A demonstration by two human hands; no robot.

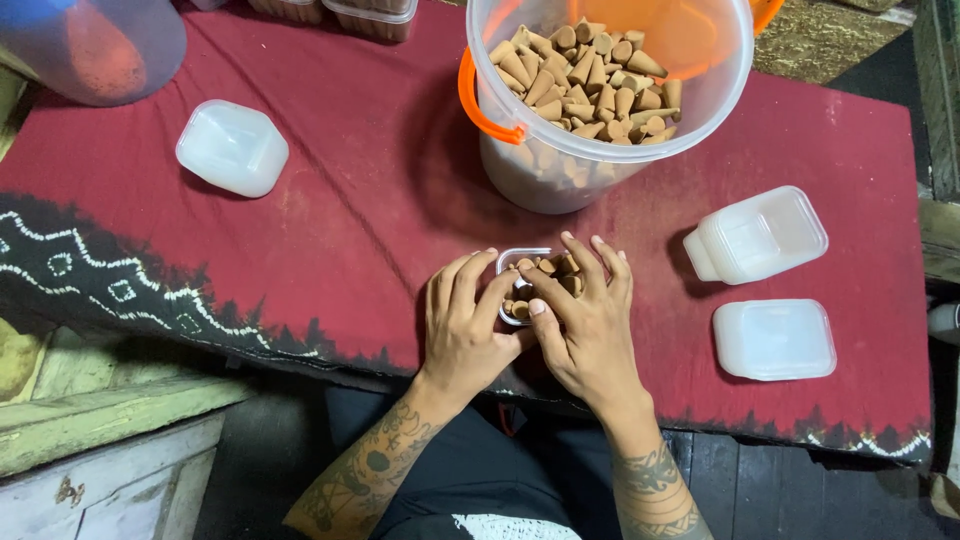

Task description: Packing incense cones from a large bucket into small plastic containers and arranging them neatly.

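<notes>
A small clear plastic box (521, 258) rests on the red cloth near the front edge, with several tan cones (556, 268) inside it. My left hand (462, 325) grips the box's left side, thumb at its front corner. My right hand (588, 315) lies over the right side of the box, its fingers on the cones and its thumb pressing into them. Behind the box stands a large clear bucket (600, 150) with an orange handle, filled with many more tan cones (590, 85).
A red patterned cloth (350, 200) covers the table. A stack of clear lids (757, 235) and another clear lid (774, 340) lie at right; a white lid (232, 147) sits at left. A translucent container (95, 45) is at the far left corner.
</notes>
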